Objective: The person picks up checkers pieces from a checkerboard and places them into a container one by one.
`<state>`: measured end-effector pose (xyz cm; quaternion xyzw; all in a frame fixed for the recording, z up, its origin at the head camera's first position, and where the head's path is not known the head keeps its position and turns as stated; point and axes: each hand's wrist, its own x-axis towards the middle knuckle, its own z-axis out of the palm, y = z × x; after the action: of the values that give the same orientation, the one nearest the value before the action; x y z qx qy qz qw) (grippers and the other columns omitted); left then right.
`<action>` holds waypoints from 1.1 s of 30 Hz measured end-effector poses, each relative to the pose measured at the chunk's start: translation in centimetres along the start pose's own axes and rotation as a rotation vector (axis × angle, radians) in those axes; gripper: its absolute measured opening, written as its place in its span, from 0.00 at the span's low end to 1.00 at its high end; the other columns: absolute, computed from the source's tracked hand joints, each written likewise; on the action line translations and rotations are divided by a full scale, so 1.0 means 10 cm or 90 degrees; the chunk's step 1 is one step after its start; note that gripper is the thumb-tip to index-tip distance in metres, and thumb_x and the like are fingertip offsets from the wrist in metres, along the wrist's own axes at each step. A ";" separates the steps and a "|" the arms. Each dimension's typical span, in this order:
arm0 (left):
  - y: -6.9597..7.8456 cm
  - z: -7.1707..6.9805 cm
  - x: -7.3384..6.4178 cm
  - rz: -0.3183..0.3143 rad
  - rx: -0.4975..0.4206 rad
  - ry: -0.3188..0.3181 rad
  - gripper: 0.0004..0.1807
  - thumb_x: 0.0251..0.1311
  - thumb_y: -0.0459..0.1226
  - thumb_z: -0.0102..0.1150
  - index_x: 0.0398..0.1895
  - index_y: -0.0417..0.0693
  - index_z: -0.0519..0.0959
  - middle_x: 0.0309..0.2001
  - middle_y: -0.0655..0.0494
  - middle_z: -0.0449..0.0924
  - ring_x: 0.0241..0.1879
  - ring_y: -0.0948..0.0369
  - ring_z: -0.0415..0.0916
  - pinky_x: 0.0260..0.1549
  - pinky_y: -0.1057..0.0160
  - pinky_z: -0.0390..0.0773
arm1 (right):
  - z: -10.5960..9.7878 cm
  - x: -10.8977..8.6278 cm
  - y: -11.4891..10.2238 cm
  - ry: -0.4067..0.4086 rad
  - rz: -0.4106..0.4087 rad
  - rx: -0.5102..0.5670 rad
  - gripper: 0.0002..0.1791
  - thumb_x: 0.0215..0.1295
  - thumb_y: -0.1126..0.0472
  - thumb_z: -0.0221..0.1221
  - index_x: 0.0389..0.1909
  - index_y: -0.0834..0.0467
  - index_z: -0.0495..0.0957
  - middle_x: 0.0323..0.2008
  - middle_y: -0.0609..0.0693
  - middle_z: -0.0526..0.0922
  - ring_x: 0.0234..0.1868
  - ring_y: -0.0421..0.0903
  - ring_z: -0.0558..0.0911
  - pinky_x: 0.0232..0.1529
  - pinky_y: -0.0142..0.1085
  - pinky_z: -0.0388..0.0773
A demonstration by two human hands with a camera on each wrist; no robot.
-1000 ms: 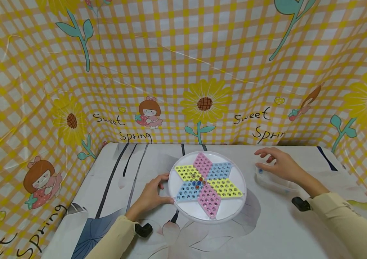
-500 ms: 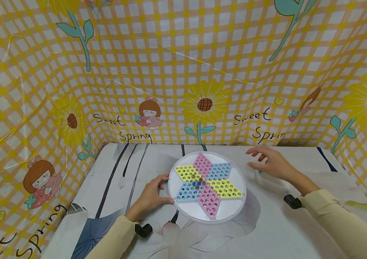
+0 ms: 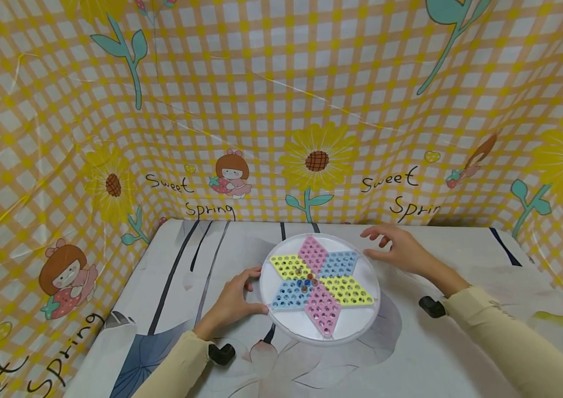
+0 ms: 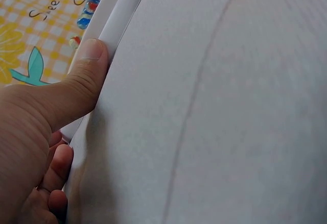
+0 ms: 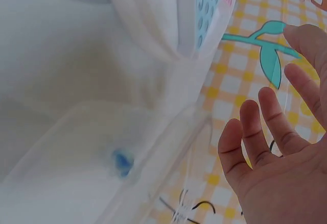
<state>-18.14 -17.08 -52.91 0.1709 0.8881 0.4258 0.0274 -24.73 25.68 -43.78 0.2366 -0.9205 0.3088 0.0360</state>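
Note:
A round white Chinese checkers board point(image 3: 288, 325) lies on the table, with a pink, yellow and blue star of holes. Several glass marbles point(image 3: 308, 282) sit clustered near the star's middle. My left hand point(image 3: 231, 301) holds the board's left edge; in the left wrist view its thumb point(image 4: 92, 55) presses on the rim and the other fingers curl lower down. Fingers spread and bent, my right hand point(image 3: 398, 251) hovers just off the board's upper right edge, holding nothing visible. Below it, a clear plastic container point(image 5: 179, 137) with a blue marble point(image 5: 123, 162) shows in the right wrist view.
A patterned sheet covers the table point(image 3: 440, 354). Yellow checked cloth point(image 3: 261, 110) rises as walls behind and on both sides. Black wrist cameras point(image 3: 221, 354) sit at both cuffs. In the head view the right forearm partly covers the container.
My right hand has moved left from over the clear container to the board's upper right edge. The left hand and the marbles on the board have stayed in place.

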 end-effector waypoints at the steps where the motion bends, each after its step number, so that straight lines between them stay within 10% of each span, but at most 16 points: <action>1: 0.00 0.00 0.00 0.001 0.000 0.001 0.47 0.43 0.42 0.85 0.69 0.47 0.71 0.70 0.59 0.72 0.46 0.61 0.68 0.46 0.61 0.68 | 0.02 0.02 -0.02 -0.002 -0.003 0.004 0.20 0.61 0.61 0.73 0.54 0.57 0.81 0.47 0.57 0.82 0.43 0.58 0.80 0.36 0.38 0.79; 33: -0.02 -0.01 0.01 0.026 -0.003 0.008 0.47 0.43 0.42 0.85 0.68 0.44 0.72 0.72 0.54 0.72 0.45 0.60 0.68 0.46 0.61 0.67 | 0.70 0.53 -0.53 -0.084 -0.090 0.082 0.21 0.64 0.62 0.71 0.57 0.59 0.81 0.48 0.61 0.81 0.43 0.59 0.79 0.40 0.41 0.77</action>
<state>-18.28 -17.24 -53.00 0.1861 0.8837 0.4292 0.0131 -26.45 15.72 -45.36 0.3225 -0.8802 0.3478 -0.0181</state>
